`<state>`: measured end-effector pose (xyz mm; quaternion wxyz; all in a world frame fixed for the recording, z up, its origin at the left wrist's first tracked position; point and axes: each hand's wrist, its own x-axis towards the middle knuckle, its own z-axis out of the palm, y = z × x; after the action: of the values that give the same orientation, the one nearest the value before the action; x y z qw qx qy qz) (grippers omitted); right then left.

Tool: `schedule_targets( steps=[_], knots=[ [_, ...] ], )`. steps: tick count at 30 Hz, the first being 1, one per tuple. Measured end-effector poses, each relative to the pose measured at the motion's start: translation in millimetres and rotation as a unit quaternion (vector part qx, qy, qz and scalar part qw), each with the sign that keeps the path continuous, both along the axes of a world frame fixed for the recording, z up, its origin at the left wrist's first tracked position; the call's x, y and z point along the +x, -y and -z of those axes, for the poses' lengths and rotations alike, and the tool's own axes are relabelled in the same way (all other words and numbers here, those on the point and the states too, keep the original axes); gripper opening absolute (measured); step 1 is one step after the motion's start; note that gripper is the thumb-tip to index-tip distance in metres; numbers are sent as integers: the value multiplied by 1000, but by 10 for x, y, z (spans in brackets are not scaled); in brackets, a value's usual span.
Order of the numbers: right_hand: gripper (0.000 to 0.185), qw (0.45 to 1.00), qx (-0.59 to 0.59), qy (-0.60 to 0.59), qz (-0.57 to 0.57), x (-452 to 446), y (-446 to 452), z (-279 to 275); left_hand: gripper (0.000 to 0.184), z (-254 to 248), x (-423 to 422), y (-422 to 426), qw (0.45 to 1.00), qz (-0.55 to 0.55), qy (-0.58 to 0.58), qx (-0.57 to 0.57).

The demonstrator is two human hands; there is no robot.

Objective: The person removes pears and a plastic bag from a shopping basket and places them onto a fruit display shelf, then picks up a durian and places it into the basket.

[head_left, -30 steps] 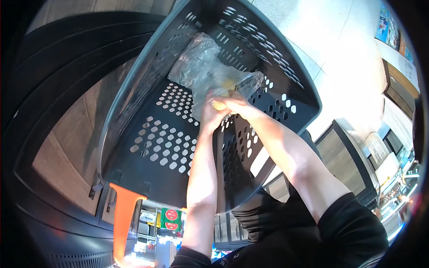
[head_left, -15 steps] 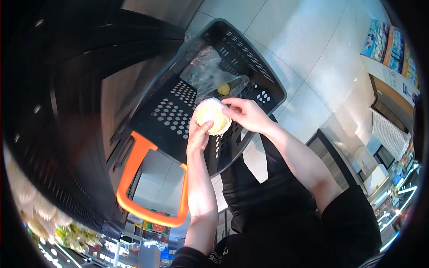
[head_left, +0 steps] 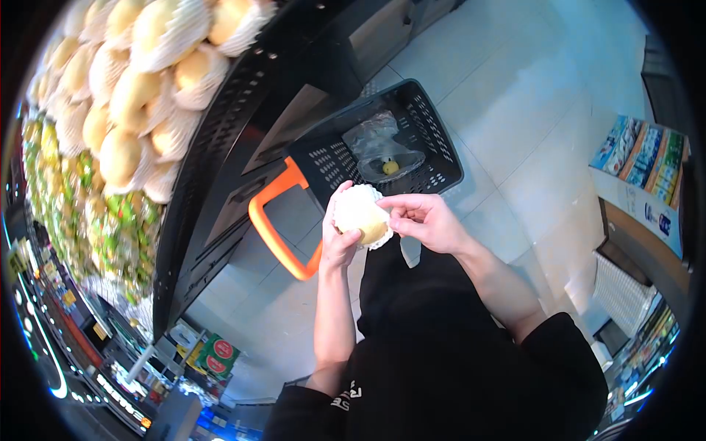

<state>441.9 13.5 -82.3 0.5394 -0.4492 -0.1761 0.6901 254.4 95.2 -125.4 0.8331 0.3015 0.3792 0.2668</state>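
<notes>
My left hand [head_left: 340, 234] is wrapped round a pale yellow fruit [head_left: 374, 233] and holds it above the near end of the shopping basket. A white foam net [head_left: 354, 206] covers much of the fruit, whose lower right part shows bare. The fingertips of my right hand [head_left: 426, 224] are pinched at the right edge of the net. Beyond my hands, the black basket [head_left: 334, 158] with an orange handle [head_left: 272, 237] stands on the floor. In it lie a clear plastic bag [head_left: 375, 136] and a small yellow-green fruit [head_left: 390, 167], which seems to be inside the bag.
At upper left, a black display stand [head_left: 220, 110] bears several yellow fruits in foam nets [head_left: 136, 99]. Below them are wrapped green and yellow goods [head_left: 95, 220]. To the right stands a shelf with colourful boxes [head_left: 647, 158]. Pale floor tiles [head_left: 507, 125] stretch between.
The view has swung, bringing the fruit display into sight at upper left, and the basket looks farther off. The fruit has turned in my left hand, and my right fingers still touch its net.
</notes>
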Motion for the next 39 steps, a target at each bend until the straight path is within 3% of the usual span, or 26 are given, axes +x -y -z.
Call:
schedule_targets(
  steps=[1,3,4,6,7,9,12,16,17,20,23,24,25,28,30,31,32,36,37,38,39],
  knots=[
    [27,1000,5,2,-10,-38,24,-154,106,-141,-54,26,1000,-5,14,0],
    [29,985,81,147,-28,-97,37,-453,106,-373,-163,78,999,-18,32,9],
    [29,984,91,152,-35,-128,39,-551,106,-467,-206,98,999,-14,49,16],
    [30,920,205,335,2,-213,71,-738,105,-680,-266,199,997,-18,71,27],
    [34,903,240,356,-1,-232,53,-848,104,-789,-274,238,993,-17,114,-7],
    [35,887,268,374,-32,-282,73,-1059,99,-890,-323,352,980,6,195,-48],
    [34,883,288,365,-64,-350,126,-1245,95,-1099,-358,540,970,-13,216,-109],
    [31,876,331,347,-47,-436,182,-1324,96,-1194,-357,720,969,-11,241,-58],
    [27,913,268,303,-49,-466,230,-1435,96,-1207,-378,754,968,-15,245,-54],
    [22,923,261,281,-10,-576,289,-1443,94,-1174,-441,819,959,10,283,-12],
    [49,858,351,367,-76,-526,312,-1541,90,-1293,-452,882,895,-70,410,-163],
    [63,818,399,403,-94,-531,315,-1592,91,-1278,-424,798,895,23,433,-106],
    [89,783,423,444,-109,-542,309,-1604,91,-1306,-426,813,887,12,434,-157],
    [94,733,418,529,-94,-569,320,-1603,85,-1658,-363,870,878,-33,428,-212],
    [95,723,429,536,-73,-580,324,-1594,79,-1768,-327,885,909,-82,340,-225],
    [93,738,415,527,-65,-586,330,-1604,69,-1715,-366,881,956,-26,271,-107],
    [90,752,402,519,-56,-586,336,-1614,69,-1729,-378,880,956,-25,273,-105],
    [87,810,335,478,-57,-563,373,-1615,76,-1713,-406,965,996,7,85,-17],
    [85,902,277,327,-42,-574,396,-1512,80,-1681,-424,999,999,8,17,35],
    [83,964,208,166,-25,-579,408,-1455,80,-1661,-480,995,999,10,20,35],
    [81,980,171,97,-13,-580,410,-1454,78,-1640,-577,970,990,60,0,130]
  ],
)
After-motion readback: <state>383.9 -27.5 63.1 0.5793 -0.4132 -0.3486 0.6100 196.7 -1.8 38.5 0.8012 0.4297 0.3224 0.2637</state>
